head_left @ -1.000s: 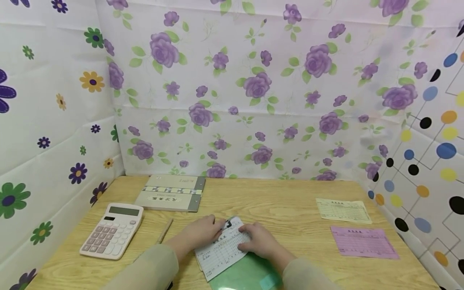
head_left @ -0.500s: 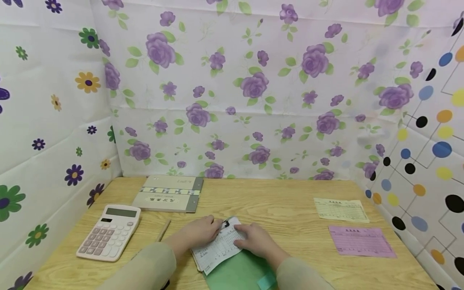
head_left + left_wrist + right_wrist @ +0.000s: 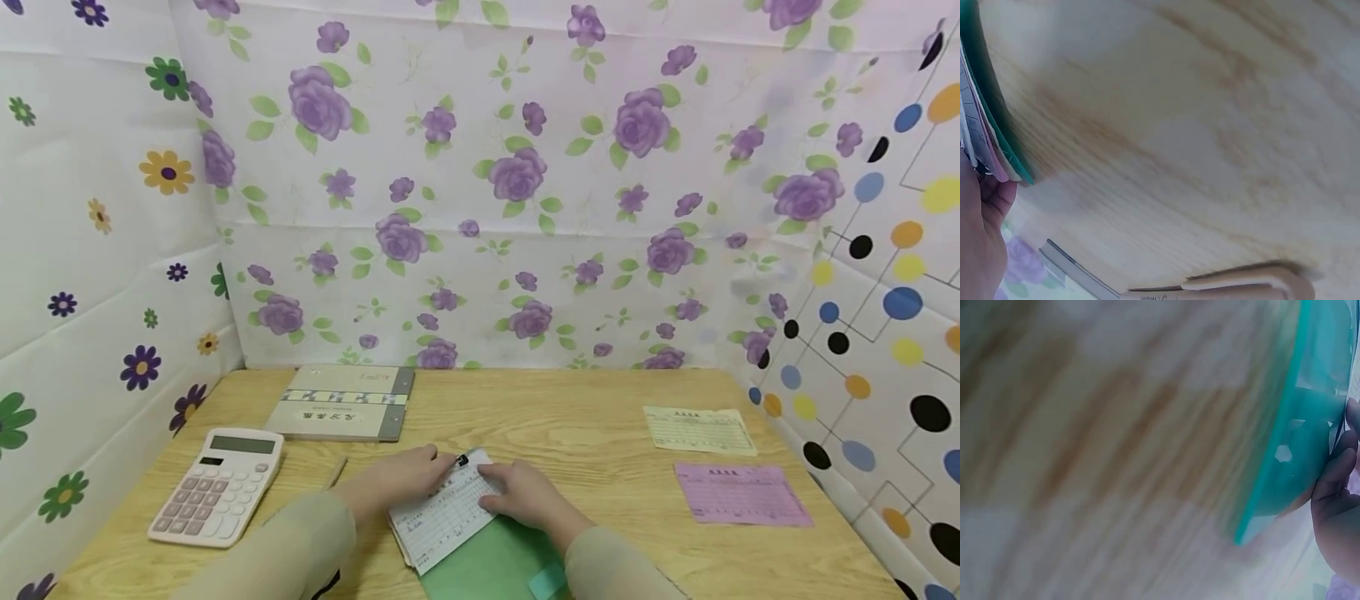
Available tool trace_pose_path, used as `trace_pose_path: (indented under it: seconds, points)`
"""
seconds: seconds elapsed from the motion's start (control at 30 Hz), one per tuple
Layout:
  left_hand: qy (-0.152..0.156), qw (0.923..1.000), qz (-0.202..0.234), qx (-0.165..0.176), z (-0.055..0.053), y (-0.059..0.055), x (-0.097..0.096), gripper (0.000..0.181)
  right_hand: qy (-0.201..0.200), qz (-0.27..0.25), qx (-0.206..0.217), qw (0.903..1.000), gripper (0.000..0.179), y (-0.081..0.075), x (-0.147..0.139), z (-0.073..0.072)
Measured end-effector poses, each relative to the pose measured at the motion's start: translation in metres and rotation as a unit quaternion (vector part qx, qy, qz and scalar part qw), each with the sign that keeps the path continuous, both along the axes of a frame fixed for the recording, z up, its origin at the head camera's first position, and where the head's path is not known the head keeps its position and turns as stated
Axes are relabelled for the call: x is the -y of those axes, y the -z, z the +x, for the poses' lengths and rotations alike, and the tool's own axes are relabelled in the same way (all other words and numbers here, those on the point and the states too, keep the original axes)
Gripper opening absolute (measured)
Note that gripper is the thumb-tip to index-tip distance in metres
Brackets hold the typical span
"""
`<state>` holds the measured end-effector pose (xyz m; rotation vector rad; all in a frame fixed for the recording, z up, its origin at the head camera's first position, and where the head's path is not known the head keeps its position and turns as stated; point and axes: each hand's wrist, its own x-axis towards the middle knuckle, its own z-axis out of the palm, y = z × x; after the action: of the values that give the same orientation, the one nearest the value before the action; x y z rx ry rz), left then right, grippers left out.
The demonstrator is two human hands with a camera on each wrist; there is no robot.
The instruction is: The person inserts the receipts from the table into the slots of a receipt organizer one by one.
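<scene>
A stack of printed paper forms (image 3: 442,523) is held tilted over a green folder (image 3: 472,560) at the table's near side. A black binder clip (image 3: 462,459) sits at its upper edge. My left hand (image 3: 405,482) grips the upper left edge beside the clip. On the other side, my right hand (image 3: 528,496) pinches the right edge, thumb on the top sheet. White, pink and green layers stand together above my left hand (image 3: 985,231) in the left wrist view. The green folder (image 3: 1310,425) curves up against my right hand (image 3: 1338,506) in the right wrist view.
A pale calculator (image 3: 217,487) lies at the left, with a grey and beige ledger book (image 3: 341,404) behind it. A thin wooden stick or pen (image 3: 337,472) is beside my left forearm. Yellow (image 3: 700,430) and pink (image 3: 742,494) slips lie at the right.
The head view has drifted slightly to the right. The top form bowed upward half a second ago and lies flatter now. Both hands keep their hold on the stack.
</scene>
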<state>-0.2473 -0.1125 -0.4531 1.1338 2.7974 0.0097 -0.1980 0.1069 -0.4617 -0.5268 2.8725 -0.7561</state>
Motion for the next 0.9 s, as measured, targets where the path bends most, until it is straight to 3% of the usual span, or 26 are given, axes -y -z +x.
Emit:
trace_pose_path:
  seconds: [0.13,0.27,0.5,0.9]
  points:
    - [0.009,0.9999,0.007,0.007,0.0,-0.002,0.001,0.036,0.005,0.008,-0.002,1.0,0.051,0.0,0.001,0.001]
    - [0.003,0.9982,0.035,0.048,-0.001,-0.009,0.001,0.036,0.007,0.016,0.001,0.9999,0.051,0.0,0.002,0.001]
    - [-0.031,0.9937,0.045,0.098,-0.002,-0.015,0.001,0.038,0.005,0.027,-0.001,0.9996,0.052,-0.001,0.002,0.0]
    - [0.009,0.9984,0.005,0.055,-0.002,-0.019,-0.003,0.036,0.035,0.05,-0.019,0.9979,0.052,0.0,0.009,-0.001]
